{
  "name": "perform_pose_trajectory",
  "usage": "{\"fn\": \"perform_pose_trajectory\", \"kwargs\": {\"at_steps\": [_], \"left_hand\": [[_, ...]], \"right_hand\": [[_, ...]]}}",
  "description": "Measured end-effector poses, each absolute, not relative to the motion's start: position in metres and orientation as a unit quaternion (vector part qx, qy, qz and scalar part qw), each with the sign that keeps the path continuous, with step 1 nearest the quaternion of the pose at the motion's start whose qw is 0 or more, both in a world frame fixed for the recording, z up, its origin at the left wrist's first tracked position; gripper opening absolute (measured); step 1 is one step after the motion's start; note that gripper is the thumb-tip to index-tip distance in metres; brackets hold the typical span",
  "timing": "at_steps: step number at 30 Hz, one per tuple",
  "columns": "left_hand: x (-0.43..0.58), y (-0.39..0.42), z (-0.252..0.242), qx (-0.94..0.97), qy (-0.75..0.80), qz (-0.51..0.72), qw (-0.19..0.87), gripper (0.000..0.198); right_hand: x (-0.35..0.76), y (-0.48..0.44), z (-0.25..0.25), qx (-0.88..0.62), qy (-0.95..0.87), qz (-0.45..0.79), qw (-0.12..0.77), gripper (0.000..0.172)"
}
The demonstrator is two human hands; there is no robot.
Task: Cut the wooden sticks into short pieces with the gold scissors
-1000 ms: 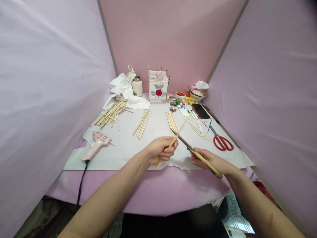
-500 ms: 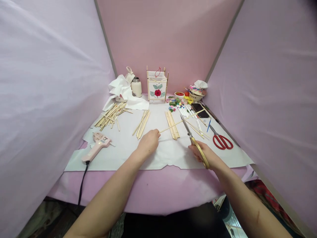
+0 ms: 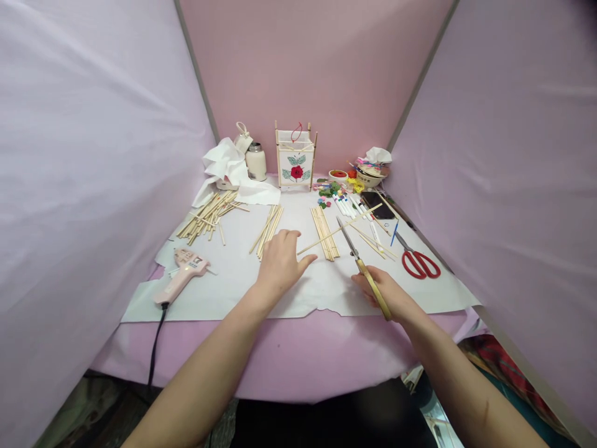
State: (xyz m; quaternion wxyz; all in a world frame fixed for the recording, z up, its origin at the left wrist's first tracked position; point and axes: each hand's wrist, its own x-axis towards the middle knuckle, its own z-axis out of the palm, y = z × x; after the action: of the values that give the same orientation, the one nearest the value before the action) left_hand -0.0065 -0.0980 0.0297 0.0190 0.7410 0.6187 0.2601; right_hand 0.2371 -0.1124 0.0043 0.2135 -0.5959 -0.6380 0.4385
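My left hand (image 3: pixel 280 260) is open above the white cloth, thumb and fingers spread. A thin wooden stick (image 3: pixel 345 229) slants up to the right, its near end in the gap between that thumb and the fingers; whether it touches the skin I cannot tell. My right hand (image 3: pixel 383 290) grips gold-handled scissors (image 3: pixel 353 249), their blades together and pointing up and left, with the tips close to the stick. Under the stick lies a row of short sticks (image 3: pixel 325 234). Another small bundle of sticks (image 3: pixel 269 231) lies just beyond my left hand, partly covered by it.
At left are a pink glue gun (image 3: pixel 183 275) with its cord and a stick pile (image 3: pixel 209 218). Red-handled scissors (image 3: pixel 420 264), a phone (image 3: pixel 379 205) and markers (image 3: pixel 344 205) lie at right. A rose-painted lantern (image 3: pixel 296 163) and a cream jar (image 3: pixel 256 163) stand behind.
My left hand has opened from its pinch on the thin stick, fingers spreading apart. The scissors have turned slightly in my right hand, and their blades have come together.
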Motion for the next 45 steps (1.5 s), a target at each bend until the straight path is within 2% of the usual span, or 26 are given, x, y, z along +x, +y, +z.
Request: {"fn": "perform_pose_trajectory", "kwargs": {"at_steps": [3,10,16,19,23,26,28,31,33,37,39,42,45], "left_hand": [[0.006,-0.105,0.031,0.752,0.569,0.332,0.013,0.043],[0.013,-0.106,0.024,0.722,0.574,0.371,0.104,0.018],[0.009,-0.108,0.034,0.691,0.553,0.431,0.176,0.020],[0.008,-0.108,0.038,0.653,0.541,0.448,0.283,0.023],[0.003,-0.104,0.039,0.564,0.479,0.454,0.496,0.023],[-0.002,-0.102,0.042,0.493,0.404,0.411,0.651,0.026],[-0.003,-0.102,0.044,0.471,0.375,0.375,0.705,0.028],[-0.001,-0.104,0.045,0.504,0.416,0.379,0.655,0.027],[0.004,-0.107,0.042,0.572,0.484,0.400,0.527,0.024],[0.015,-0.113,0.030,0.704,0.557,0.396,0.195,0.022],[0.019,-0.115,0.024,0.735,0.556,0.374,0.102,0.022],[0.021,-0.116,0.023,0.738,0.552,0.376,0.098,0.023],[0.018,-0.115,0.031,0.706,0.542,0.407,0.205,0.024]], "right_hand": [[0.227,-0.122,0.007,-0.601,-0.642,0.431,0.203,0.034],[0.206,-0.143,0.010,-0.572,-0.671,0.432,0.191,0.032],[0.206,-0.145,0.016,-0.567,-0.674,0.435,0.189,0.030],[0.210,-0.144,0.018,-0.565,-0.678,0.432,0.187,0.028],[0.218,-0.143,0.021,-0.554,-0.699,0.420,0.167,0.025],[0.228,-0.141,0.025,-0.528,-0.708,0.445,0.148,0.024],[0.234,-0.140,0.028,-0.509,-0.714,0.461,0.136,0.025],[0.238,-0.137,0.031,-0.507,-0.722,0.455,0.121,0.025],[0.238,-0.137,0.030,-0.517,-0.720,0.448,0.114,0.026],[0.232,-0.141,0.029,-0.539,-0.705,0.448,0.107,0.029],[0.229,-0.143,0.029,-0.549,-0.698,0.449,0.103,0.031],[0.226,-0.144,0.029,-0.559,-0.694,0.441,0.102,0.032],[0.226,-0.144,0.029,-0.559,-0.707,0.421,0.107,0.031]]}}
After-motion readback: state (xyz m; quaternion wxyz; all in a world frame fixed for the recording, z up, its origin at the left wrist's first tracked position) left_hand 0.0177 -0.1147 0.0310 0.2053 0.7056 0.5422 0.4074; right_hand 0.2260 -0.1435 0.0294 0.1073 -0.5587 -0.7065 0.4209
